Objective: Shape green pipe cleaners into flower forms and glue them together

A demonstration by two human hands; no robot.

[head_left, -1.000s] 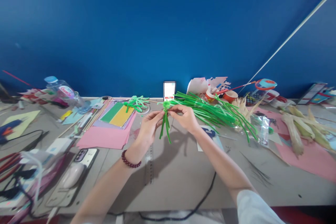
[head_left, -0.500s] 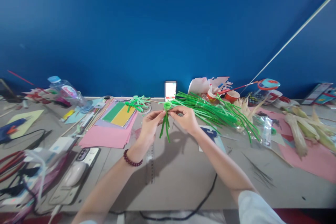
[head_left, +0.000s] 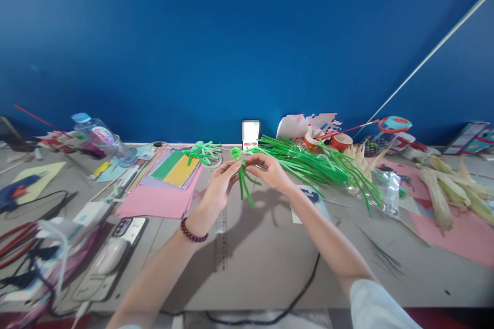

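Above the middle of the table, my left hand pinches a small green pipe-cleaner piece. A coiled round head stands above its fingertips, and several loose stems hang below and splay to the right. My right hand is bent close on the right, thumb and forefinger together at one of the stems; the exact spot between them is too small to make out. Behind that hand lies a big bundle of green pipe cleaners. Another green pipe-cleaner piece rests at the back, left of centre.
A phone stands against the blue wall. To the left are pink paper, a plastic bottle and a phone with a white mouse on it. A clear ruler lies below my hands; corn husks lie far right.
The pipe-cleaner piece has shifted slightly left with my left hand. Its hanging stems now spread further right, and my right fingers have drawn away from the coiled head.
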